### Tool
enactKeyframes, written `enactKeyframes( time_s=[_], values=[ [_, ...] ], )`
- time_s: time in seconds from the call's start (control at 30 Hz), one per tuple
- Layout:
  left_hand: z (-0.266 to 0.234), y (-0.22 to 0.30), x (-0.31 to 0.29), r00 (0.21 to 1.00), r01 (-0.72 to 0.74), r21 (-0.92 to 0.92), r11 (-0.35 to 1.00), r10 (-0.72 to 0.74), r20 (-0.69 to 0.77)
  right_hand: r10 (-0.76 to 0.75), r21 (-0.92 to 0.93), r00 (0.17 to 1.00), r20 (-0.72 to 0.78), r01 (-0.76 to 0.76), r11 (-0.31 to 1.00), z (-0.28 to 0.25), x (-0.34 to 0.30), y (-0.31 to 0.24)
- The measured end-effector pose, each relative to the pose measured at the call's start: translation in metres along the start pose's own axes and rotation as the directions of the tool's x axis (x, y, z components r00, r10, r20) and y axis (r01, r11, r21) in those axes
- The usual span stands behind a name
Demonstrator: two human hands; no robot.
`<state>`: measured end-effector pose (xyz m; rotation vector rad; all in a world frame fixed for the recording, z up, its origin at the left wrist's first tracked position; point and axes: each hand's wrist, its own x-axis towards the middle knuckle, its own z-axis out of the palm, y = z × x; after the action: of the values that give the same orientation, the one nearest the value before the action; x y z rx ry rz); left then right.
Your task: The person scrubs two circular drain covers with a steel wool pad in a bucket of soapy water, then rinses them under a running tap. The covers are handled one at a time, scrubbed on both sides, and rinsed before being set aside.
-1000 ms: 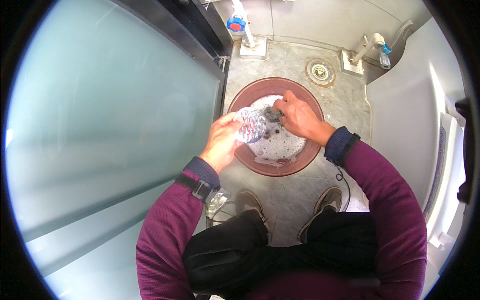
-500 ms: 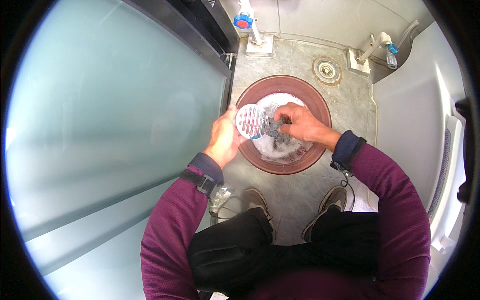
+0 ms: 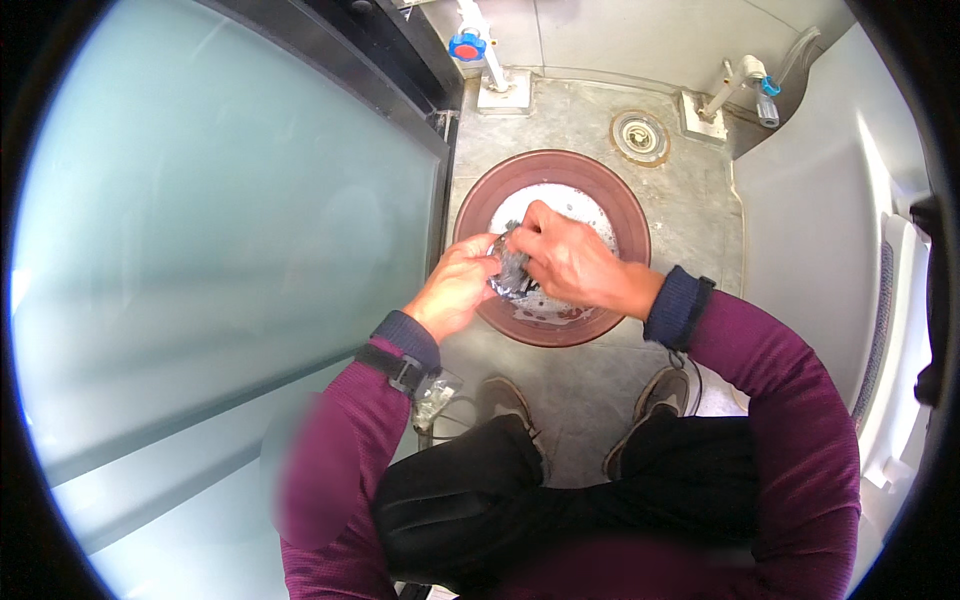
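Observation:
My left hand [image 3: 455, 288] is closed round the edge of a round, shiny drain cover [image 3: 507, 292], now mostly hidden. Its slotted face showed half a second ago. Pinched in my right hand [image 3: 580, 262], a grey steel wool scourer [image 3: 513, 262] presses against the cover. Both hands work above a reddish-brown plastic basin [image 3: 627, 215], whose water carries white suds [image 3: 575, 203].
Beyond the basin, a round floor drain [image 3: 640, 138] sits uncovered in grey tiles. Pipes with a blue-and-red valve [image 3: 467, 46] and a blue tap [image 3: 769, 88] stand by the wall. A frosted glass panel [image 3: 250, 220] flanks the left; a pale appliance [image 3: 810, 200] the right.
The drain cover has been turned so its slotted face no longer shows. My right hand has brought the scourer up from the suds, leftward onto the cover.

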<state>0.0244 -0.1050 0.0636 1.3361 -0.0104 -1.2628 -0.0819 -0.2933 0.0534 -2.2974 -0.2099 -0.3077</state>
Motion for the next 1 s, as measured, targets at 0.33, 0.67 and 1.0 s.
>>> enactKeyframes(
  time_s=[0.33, 0.67, 1.0],
  values=[
    [-0.025, -0.004, 0.001, 0.982, -0.010, 0.351, 0.936, 0.075, -0.173, -0.015, -0.599, 0.999, 0.048, 0.041, 0.800, -0.051, -0.042, 0.116],
    [-0.021, -0.030, 0.019, 0.986, 0.046, 0.717, 0.695, -0.146, 0.078, 0.329, -0.201, 0.858, 0.394, -0.269, 0.942, -0.096, -0.099, 0.117],
    [-0.007, -0.022, 0.022, 0.985, -0.028, 0.807, 0.590, -0.121, 0.123, 0.369, -0.113, 0.820, 0.438, -0.357, 0.927, -0.069, -0.115, 0.092]
  ],
)
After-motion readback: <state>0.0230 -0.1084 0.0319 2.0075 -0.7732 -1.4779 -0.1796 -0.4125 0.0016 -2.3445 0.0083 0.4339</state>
